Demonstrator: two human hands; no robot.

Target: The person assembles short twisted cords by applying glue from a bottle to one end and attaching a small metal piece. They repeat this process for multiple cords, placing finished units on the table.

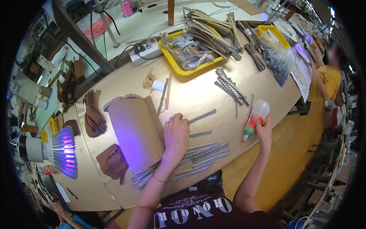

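My right hand (264, 128) grips a squeeze bottle (261, 108), clear at the base with a red and green label, tilted so its nozzle points down to the left. A thin grey strip (250, 107) lies beside it. My left hand (176, 133) is closed, fingers bent down to the table, at the inner end of a grey braided strap (202, 116); the fingertips are hidden. Just below lies another short braided strap (200, 134). A bundle of braided straps (206, 156) lies near the front edge, partly under my left forearm.
Left of my left hand is a curved brown board (133, 129), with brown strip bundles (93, 118) beyond. A lamp (65, 152) glows purple at the far left. A yellow tray (175, 68) and loose strips (228, 86) lie farther back. A person in yellow (325, 82) works at the right.
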